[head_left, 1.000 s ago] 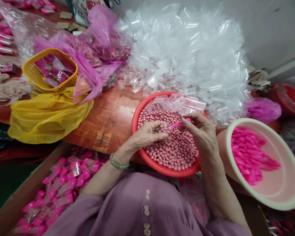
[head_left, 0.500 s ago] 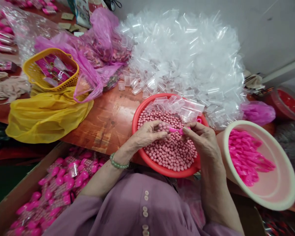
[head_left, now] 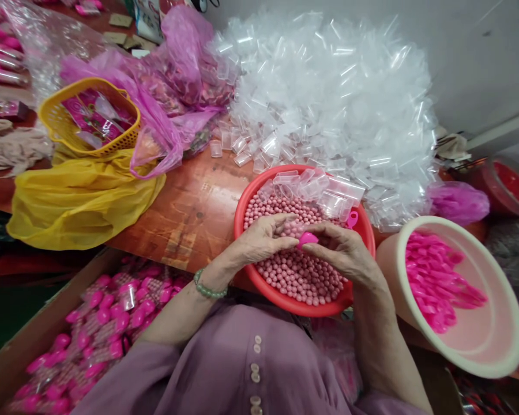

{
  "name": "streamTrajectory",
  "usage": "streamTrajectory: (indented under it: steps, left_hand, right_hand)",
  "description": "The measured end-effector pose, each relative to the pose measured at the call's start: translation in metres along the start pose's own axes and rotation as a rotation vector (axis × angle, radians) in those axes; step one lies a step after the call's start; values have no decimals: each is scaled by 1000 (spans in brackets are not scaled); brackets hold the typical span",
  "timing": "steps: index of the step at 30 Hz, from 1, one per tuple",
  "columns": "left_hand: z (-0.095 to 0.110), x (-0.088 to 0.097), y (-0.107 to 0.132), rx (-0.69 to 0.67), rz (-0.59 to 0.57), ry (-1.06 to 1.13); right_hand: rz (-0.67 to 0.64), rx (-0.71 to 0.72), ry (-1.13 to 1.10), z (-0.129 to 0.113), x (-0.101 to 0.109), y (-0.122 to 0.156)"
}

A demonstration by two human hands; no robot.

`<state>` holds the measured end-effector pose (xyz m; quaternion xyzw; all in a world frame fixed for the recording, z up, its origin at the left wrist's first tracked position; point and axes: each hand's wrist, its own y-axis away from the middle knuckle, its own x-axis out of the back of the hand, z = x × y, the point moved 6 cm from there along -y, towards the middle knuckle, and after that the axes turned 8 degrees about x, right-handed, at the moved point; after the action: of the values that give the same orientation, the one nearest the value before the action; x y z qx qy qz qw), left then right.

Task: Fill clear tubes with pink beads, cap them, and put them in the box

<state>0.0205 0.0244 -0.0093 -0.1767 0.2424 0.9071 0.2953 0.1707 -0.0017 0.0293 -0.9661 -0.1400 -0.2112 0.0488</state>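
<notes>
Above the red basin (head_left: 239,214), my left hand (head_left: 259,239) is closed on a small clear tube (head_left: 290,229) with pink beads showing through it. My right hand (head_left: 348,251) pinches a bright pink cap (head_left: 308,238) at the tube's right end; the fingers partly hide how far the cap sits on. Loose pink beads (head_left: 303,282) fill the basin below both hands. Several empty clear tubes (head_left: 339,199) lie on the beads at the far side, beside a pink looped piece (head_left: 352,219).
A large heap of clear tubes (head_left: 328,92) covers the back. On the right stands a cream tub (head_left: 499,300) of pink plastic pieces (head_left: 436,276). Lower left, a cardboard box (head_left: 34,320) holds bead-filled tubes with pink caps (head_left: 104,314). A yellow basket (head_left: 112,147) sits on a yellow bag (head_left: 86,202).
The pink cap has turned in my right fingers, its rounded end now facing me. My right hand has shifted slightly down and left. My left hand still holds the tube.
</notes>
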Motion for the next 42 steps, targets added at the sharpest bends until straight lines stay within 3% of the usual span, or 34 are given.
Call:
streamTrajectory:
  steps: [3, 9, 16, 23, 31, 36, 42]
  left_hand:
    - [2, 1, 1, -22, -29, -10]
    - [8, -9, 11, -16, -178, -48]
    - [10, -16, 6, -19, -113, 7]
    - [13, -19, 7, -60, -106, -180]
    - [13, -16, 4, -69, -107, -251]
    - [10, -19, 4, -66, -143, -209]
    - [5, -21, 6, 31, -192, -155]
  right_hand:
    - [97, -22, -57, -1, -1, 4]
    - [536, 3, -320, -4, 13, 14]
    - [701, 75, -364, -10, 9, 11]
    - [705, 48, -333, -9, 4, 8]
    - [732, 100, -529, -1, 0, 5]
    - [724, 132, -448, -2, 1, 5]
    - [709, 136, -354, -2, 2, 6]
